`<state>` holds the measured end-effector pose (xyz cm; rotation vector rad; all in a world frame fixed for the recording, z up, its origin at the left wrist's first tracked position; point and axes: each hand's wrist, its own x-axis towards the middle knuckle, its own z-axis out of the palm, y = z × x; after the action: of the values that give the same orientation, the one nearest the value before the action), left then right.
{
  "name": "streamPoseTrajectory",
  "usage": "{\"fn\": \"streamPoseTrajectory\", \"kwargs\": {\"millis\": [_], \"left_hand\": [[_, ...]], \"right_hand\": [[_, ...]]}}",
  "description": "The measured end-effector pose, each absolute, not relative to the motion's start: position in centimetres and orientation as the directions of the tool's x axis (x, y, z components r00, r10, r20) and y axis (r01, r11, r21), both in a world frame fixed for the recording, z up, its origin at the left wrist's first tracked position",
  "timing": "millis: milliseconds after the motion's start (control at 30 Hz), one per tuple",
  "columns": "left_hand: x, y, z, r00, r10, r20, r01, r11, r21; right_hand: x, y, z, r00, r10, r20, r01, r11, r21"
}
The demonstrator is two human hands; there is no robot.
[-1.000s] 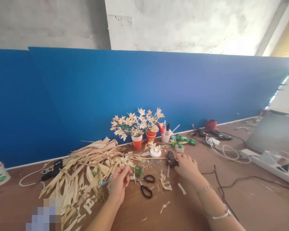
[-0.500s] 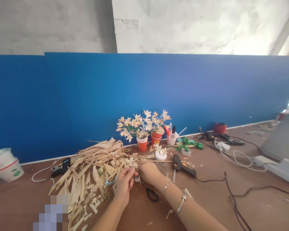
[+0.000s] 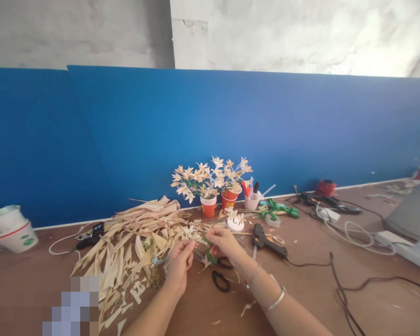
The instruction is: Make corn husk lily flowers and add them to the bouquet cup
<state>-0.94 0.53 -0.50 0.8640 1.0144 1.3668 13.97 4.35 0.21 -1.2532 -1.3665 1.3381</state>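
Note:
My left hand (image 3: 179, 267) is closed in a pinch beside the dry husk pile (image 3: 126, 252); what it holds is too small to make out. To its right, my right hand (image 3: 224, 242) pinches a green strip (image 3: 209, 254) that hangs below its fingers. A pale flower (image 3: 206, 262) shows near the strip's lower end, between my hands. Black-handled scissors (image 3: 220, 281) lie under my right hand, with the blades hidden. Behind my hands, pale flowers (image 3: 199, 175) stand in red paper cups (image 3: 208, 208). A white round lid (image 3: 235, 224) bears more small flowers.
A black glue gun (image 3: 271, 245) lies right of my right hand, its cable trailing right. Beyond are a pen cup (image 3: 252, 201), green ribbon (image 3: 280, 208), a tape roll (image 3: 273, 220) and white cables (image 3: 357, 240). A white bucket (image 3: 16, 238) stands at far left.
My right hand has moved up and slightly away from my left hand. The green strip and more of the scissors now show. The view has shifted slightly.

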Motion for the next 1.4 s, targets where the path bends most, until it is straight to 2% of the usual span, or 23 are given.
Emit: {"fn": "streamPoseTrajectory", "kwargs": {"millis": [167, 267, 467, 633, 1400], "left_hand": [[-0.8, 0.5, -0.2, -0.111, 0.993, -0.041, -0.393, -0.007, 0.919], [-0.7, 0.3, 0.0, -0.054, 0.998, -0.036, -0.474, 0.006, 0.88], [-0.4, 0.1, 0.1, 0.067, 0.998, -0.012, -0.537, 0.046, 0.842], [-0.5, 0.1, -0.2, 0.084, 0.996, -0.015, -0.542, 0.058, 0.839], [-0.6, 0.0, -0.1, 0.212, 0.977, -0.023, -0.488, 0.126, 0.864]], "right_hand": [[13.5, 3.7, 1.1, -0.169, 0.978, -0.121, 0.02, -0.119, -0.993], [13.3, 3.3, 1.6, -0.171, 0.979, -0.107, -0.029, -0.113, -0.993], [12.9, 3.1, 1.9, -0.137, 0.989, -0.05, 0.018, -0.048, -0.999], [12.9, 2.7, 2.6, -0.207, 0.976, -0.067, -0.063, -0.082, -0.995], [12.9, 2.5, 2.6, -0.279, 0.96, -0.036, 0.009, -0.035, -0.999]]}}
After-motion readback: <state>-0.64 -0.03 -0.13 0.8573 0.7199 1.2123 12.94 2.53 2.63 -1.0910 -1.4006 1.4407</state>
